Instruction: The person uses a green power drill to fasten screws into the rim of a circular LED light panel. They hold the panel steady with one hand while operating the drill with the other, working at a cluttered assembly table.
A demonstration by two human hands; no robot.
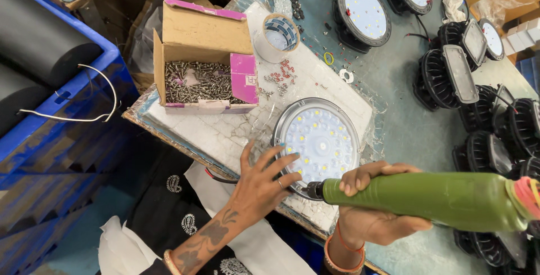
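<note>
A round lamp [322, 140] (silver rim, white face dotted with small pale diodes) is being steadied on the cracked white foam sheet [225, 134] at the near edge of the tabletop [405, 123] by the left hand [261, 188], its fingers spread open against the rim. A green electric screwdriver [427, 199] is being gripped by the clenched right hand [374, 207], its tip being pressed to the lamp's near rim.

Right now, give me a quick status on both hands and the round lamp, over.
Left hand spread on the round LED lamp, steadying its rim. Right hand grips green power screwdriver, tip at lamp's near edge. Open screw box stands apart, nothing blocking.
</note>
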